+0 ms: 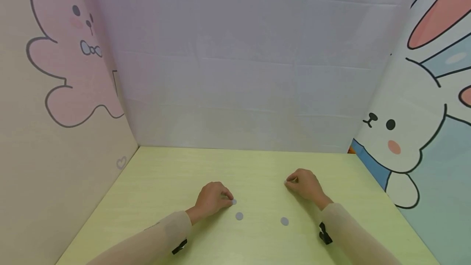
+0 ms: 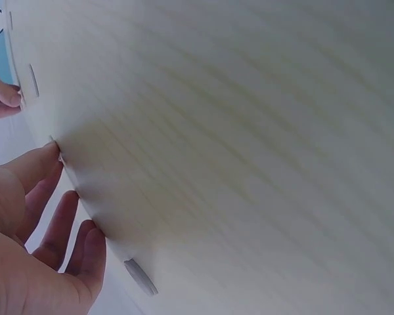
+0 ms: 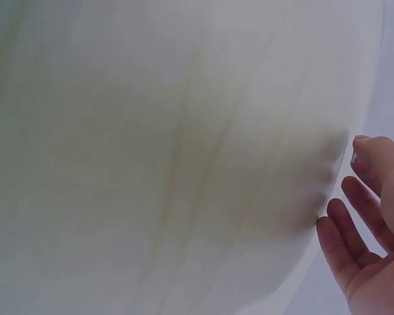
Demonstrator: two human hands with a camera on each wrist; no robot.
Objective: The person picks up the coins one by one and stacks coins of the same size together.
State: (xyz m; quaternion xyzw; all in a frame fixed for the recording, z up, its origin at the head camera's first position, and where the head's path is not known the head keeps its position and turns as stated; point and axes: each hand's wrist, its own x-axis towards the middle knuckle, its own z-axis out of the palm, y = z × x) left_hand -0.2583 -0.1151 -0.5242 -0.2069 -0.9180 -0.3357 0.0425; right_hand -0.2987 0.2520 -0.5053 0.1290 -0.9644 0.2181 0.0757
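On the pale yellow table (image 1: 206, 167), my left hand (image 1: 212, 197) pinches a small flat grey disc (image 1: 234, 202) between thumb and index finger, low at the surface. Farther right and a bit farther away, my right hand (image 1: 305, 184) holds its thumb and index fingertips together on a small pale thing (image 1: 285, 182). Fingers hide most of it; its thin edge shows in the right wrist view. Two more grey discs lie flat between the hands and nearer the person: one disc (image 1: 239, 216) close to the left hand, another disc (image 1: 284, 221) below the right hand.
A plain white sheet (image 1: 243, 72) hangs behind the table's far edge. Printed panels stand at both sides, a pink animal (image 1: 81, 64) at left and a white rabbit (image 1: 404, 113) at right. Black straps (image 1: 325, 234) hang under the sleeves.
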